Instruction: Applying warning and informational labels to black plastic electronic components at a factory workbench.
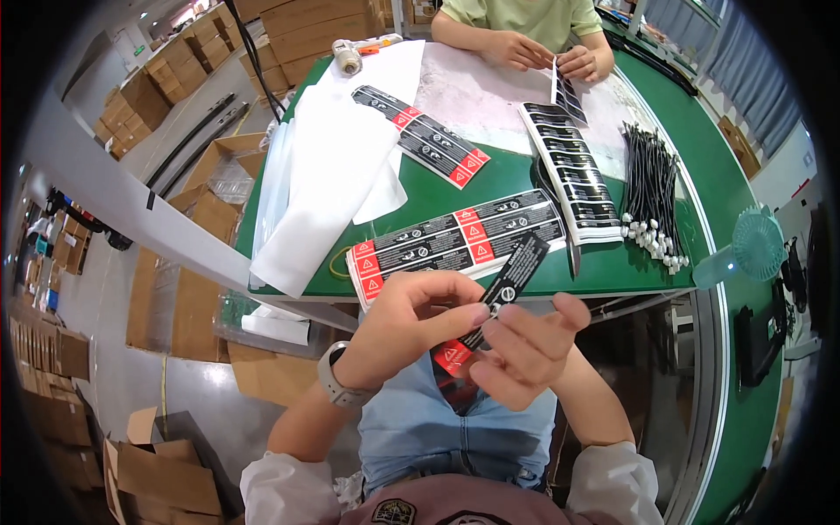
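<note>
Over my lap, just off the table's near edge, is a narrow black label [522, 267] with a red end bearing a warning triangle. My left hand [418, 319], with a watch at its wrist, pinches the label's edge between thumb and fingers. Curled fingers of my right hand [532, 350] press on its middle from the other side. Below the red end hangs something dark and glossy, partly hidden. Beyond my hands lies a stack of black-and-red label sheets [429, 243] on the green table [516, 157].
A black label stack [577, 175], scissors [573, 254] and bundled black cables with white connectors [649, 188] lie to the right, near a turquoise fan [757, 243]. White backing paper [328, 166] covers the left. Opposite, a person's hands [547, 59] hold a label strip. Cardboard boxes [162, 477] stand at left.
</note>
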Motion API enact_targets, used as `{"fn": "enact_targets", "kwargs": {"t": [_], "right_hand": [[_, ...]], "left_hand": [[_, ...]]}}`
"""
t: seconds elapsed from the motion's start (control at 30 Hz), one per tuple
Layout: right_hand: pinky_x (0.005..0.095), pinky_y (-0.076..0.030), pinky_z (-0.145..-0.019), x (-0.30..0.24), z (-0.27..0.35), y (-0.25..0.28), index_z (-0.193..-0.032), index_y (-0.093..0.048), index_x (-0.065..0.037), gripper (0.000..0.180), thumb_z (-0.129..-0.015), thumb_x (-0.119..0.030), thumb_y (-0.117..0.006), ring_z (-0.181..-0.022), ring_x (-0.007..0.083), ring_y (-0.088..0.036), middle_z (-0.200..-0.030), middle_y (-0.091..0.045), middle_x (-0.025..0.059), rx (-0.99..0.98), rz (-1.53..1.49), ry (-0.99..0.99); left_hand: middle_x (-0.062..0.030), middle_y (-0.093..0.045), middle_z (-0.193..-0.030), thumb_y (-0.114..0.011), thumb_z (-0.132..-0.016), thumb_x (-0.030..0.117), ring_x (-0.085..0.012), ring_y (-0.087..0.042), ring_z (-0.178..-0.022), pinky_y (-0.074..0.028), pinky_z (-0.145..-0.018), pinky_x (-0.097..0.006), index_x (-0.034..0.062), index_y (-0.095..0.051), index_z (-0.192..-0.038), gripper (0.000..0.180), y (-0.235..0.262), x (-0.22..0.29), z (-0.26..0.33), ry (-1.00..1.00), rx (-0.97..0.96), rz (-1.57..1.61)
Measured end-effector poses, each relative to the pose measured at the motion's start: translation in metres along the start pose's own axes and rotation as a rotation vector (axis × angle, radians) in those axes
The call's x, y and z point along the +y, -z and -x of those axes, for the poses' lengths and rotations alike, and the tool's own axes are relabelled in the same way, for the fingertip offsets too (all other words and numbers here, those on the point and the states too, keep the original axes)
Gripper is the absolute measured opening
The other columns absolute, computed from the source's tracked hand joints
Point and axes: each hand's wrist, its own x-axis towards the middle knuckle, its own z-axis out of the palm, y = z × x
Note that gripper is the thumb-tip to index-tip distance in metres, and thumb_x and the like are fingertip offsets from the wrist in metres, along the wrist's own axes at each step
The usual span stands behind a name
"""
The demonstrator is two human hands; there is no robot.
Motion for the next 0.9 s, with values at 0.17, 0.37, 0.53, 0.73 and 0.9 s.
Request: {"fn": "enact_targets", "kwargs": {"t": [0.17,0.37,0.53,0.73,0.9], "right_hand": [[0.0531,-0.030,-0.106,-0.008,0.009,0.016,-0.105,-0.059,-0.028,0.034,-0.076,-0.024,-0.076,-0.106,0.0196,-0.060,-0.107,-0.060,-0.0002,-0.186,-0.155,-0.219],[0.0365,-0.046,-0.089,0.017,-0.019,0.055,-0.108,-0.065,-0.004,0.050,-0.065,-0.020,-0.084,-0.101,0.0301,-0.059,-0.112,-0.057,0.0119,-0.285,-0.553,-1.035],[0.0347,-0.048,-0.080,0.016,-0.012,0.069,-0.083,-0.065,-0.007,0.013,-0.076,-0.008,-0.076,-0.090,0.0247,-0.061,-0.096,-0.059,0.0070,-0.357,-0.633,-1.124],[0.0344,-0.044,-0.080,0.023,0.004,0.144,-0.080,-0.062,-0.006,0.010,-0.082,-0.005,-0.071,-0.087,0.0240,-0.057,-0.089,-0.058,0.0077,-0.124,-0.185,-1.030],[0.0402,-0.049,-0.091,0.051,0.085,0.394,-0.140,-0.046,-0.011,0.053,-0.092,-0.024,-0.066,-0.105,0.0284,-0.059,-0.129,-0.053,0.0148,-0.142,1.191,-0.965]], "left_hand": [[0.0019,-0.060,-0.078,-0.066,-0.087,0.003,-0.0036,-0.055,-0.069,-0.045,-0.062,-0.020,-0.0014,-0.064,-0.085,0.005,0.001,-0.007,0.002,-0.180,0.183,-0.088],[-0.0039,-0.056,-0.070,-0.069,-0.077,0.001,-0.0118,-0.052,-0.060,-0.040,-0.054,-0.025,-0.0010,-0.062,-0.081,0.008,0.011,-0.001,0.008,-0.441,0.009,-0.567],[-0.0064,-0.056,-0.069,-0.068,-0.074,-0.002,-0.0168,-0.052,-0.058,-0.041,-0.055,-0.027,0.0002,-0.062,-0.080,0.009,-0.004,-0.004,0.004,-0.399,-0.086,-0.730],[-0.0002,-0.058,-0.072,-0.068,-0.078,0.001,-0.0061,-0.051,-0.062,-0.038,-0.056,-0.022,-0.0013,-0.067,-0.089,0.011,-0.004,-0.048,0.010,-0.254,0.288,-0.644],[-0.0006,-0.060,-0.074,-0.061,-0.094,0.010,-0.0034,-0.044,-0.058,-0.032,-0.053,-0.020,-0.0014,-0.063,-0.085,0.015,0.005,-0.092,0.010,-0.181,-0.027,-0.538]]}}
